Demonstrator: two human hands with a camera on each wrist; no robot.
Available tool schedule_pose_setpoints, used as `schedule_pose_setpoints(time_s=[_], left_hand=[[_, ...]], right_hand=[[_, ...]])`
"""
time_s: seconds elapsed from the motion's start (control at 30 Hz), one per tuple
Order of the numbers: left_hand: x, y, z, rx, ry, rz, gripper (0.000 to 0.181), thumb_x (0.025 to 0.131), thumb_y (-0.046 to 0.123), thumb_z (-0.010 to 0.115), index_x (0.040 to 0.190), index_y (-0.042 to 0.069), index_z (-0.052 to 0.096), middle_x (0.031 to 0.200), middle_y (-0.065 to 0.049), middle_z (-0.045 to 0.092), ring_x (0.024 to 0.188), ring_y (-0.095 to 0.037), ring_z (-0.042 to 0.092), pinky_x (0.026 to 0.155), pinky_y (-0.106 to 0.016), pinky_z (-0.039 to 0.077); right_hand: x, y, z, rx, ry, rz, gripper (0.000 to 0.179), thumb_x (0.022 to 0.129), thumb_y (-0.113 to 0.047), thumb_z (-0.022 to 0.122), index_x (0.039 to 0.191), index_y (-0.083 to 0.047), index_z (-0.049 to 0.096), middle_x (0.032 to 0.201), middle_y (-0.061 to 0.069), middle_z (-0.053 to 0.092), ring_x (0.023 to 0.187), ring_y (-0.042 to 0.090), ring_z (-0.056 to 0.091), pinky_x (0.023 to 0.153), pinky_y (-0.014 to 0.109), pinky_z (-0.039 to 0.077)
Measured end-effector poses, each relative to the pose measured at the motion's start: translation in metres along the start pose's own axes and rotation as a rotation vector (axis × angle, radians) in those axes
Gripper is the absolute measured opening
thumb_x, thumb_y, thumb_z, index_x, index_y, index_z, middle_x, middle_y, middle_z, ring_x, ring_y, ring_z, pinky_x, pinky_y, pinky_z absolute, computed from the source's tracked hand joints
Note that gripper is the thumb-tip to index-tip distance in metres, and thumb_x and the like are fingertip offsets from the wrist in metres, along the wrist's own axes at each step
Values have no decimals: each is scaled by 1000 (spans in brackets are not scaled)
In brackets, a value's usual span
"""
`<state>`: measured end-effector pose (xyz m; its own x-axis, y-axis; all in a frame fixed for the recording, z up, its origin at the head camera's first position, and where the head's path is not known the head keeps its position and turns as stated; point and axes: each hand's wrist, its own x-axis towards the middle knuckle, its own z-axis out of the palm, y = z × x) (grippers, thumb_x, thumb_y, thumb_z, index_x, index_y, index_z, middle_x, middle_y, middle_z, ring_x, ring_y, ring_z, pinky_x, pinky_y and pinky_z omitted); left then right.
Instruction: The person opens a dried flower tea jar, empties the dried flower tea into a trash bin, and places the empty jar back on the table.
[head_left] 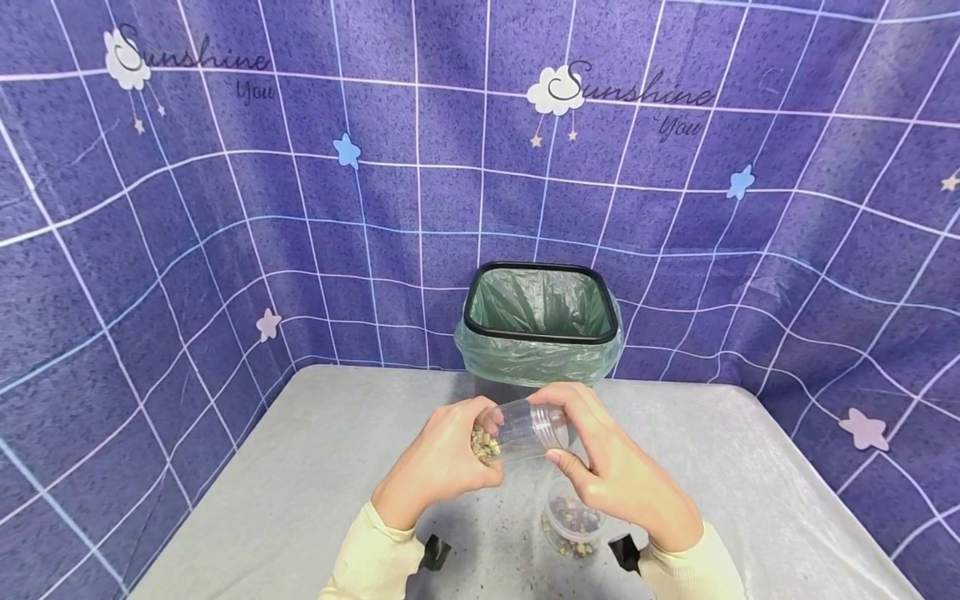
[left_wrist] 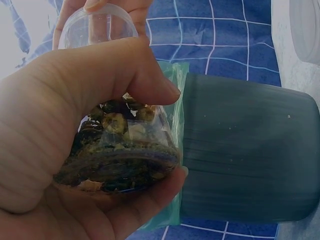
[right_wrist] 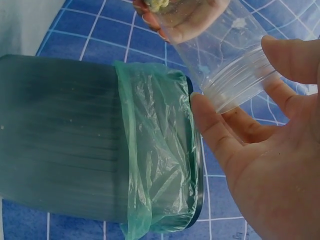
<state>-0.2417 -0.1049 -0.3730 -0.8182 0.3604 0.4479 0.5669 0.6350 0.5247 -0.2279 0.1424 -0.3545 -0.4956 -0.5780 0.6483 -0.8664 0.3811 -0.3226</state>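
Observation:
A clear plastic jar [head_left: 517, 429] lies tilted on its side between the two hands, above the table. My left hand [head_left: 442, 454] grips its base end, where a clump of small yellowish dried buds [head_left: 483, 445] sits; in the left wrist view the buds [left_wrist: 114, 122] show through the wall between thumb and fingers. My right hand [head_left: 626, 479] holds the ribbed mouth end [right_wrist: 240, 77], thumb on one side and fingertips on the other. Below the right hand, a second clear container [head_left: 573, 525] stands on the table with similar dried bits inside.
Beyond the hands stands a dark bin [right_wrist: 60, 135] with a black rim [head_left: 540, 337] and a green plastic bag [head_left: 525, 360] lining it. Dark crumbs are scattered on the grey table cover [head_left: 337, 467] near the second container. A purple gridded curtain [head_left: 420, 208] hangs behind and at both sides.

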Motion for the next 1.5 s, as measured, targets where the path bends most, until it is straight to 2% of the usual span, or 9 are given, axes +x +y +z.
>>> schedule_pose_setpoints(time_s=[0.3, 0.7, 0.83, 0.97, 1.1, 1.27, 1.5], left_hand=[[0, -1, 1, -7, -5, 4, 48, 60, 15, 82, 104, 21, 67, 90, 9, 67, 82, -5, 61, 79, -26, 53], [0, 0, 1, -8, -5, 2, 48, 60, 15, 83, 104, 21, 66, 91, 9, 67, 82, -5, 62, 79, -27, 53], [0, 0, 1, -13, -3, 3, 48, 59, 15, 83, 103, 22, 66, 91, 7, 69, 82, -5, 62, 79, -27, 54], [0, -1, 1, -7, 5, 11, 48, 59, 14, 82, 103, 22, 66, 91, 8, 68, 82, -5, 62, 79, -26, 54], [0, 0, 1, -1, 8, 11, 48, 59, 14, 82, 103, 22, 66, 90, 9, 67, 82, -5, 61, 80, -27, 53], [0, 1, 2, 7, 7, 11, 47, 59, 14, 81, 103, 21, 67, 90, 9, 67, 82, -5, 61, 79, -27, 53], [1, 1, 2, 2, 5, 11, 47, 59, 14, 81, 103, 21, 67, 90, 9, 67, 82, -4, 61, 80, -27, 53]], right_hand=[[-1, -1, 0, -7, 7, 25, 70, 84, 2, 71, 145, -22, 47, 142, -8, 48, 121, 10, 51, 103, 25, 44], [-1, -1, -1, 14, -22, 62, 68, 86, 2, 70, 145, -21, 47, 142, -4, 50, 121, 12, 52, 102, 30, 47], [-1, -1, -2, 5, -6, 47, 70, 86, -1, 71, 148, -20, 46, 144, -2, 51, 121, 12, 55, 102, 30, 49], [-2, 0, -2, -24, 27, 56, 69, 88, -10, 74, 151, -21, 46, 144, -6, 52, 117, 9, 58, 100, 31, 50], [-1, -1, 0, -54, 49, 132, 64, 93, -22, 74, 151, -25, 46, 135, -11, 55, 112, 8, 58, 97, 34, 51], [2, -4, 5, -64, 107, 220, 56, 95, -27, 71, 147, -23, 51, 124, -9, 61, 106, 9, 60, 92, 35, 53], [3, -3, 11, -8, 199, 297, 36, 100, -27, 65, 135, -26, 57, 100, -10, 66, 82, 6, 62, 76, 30, 55]])
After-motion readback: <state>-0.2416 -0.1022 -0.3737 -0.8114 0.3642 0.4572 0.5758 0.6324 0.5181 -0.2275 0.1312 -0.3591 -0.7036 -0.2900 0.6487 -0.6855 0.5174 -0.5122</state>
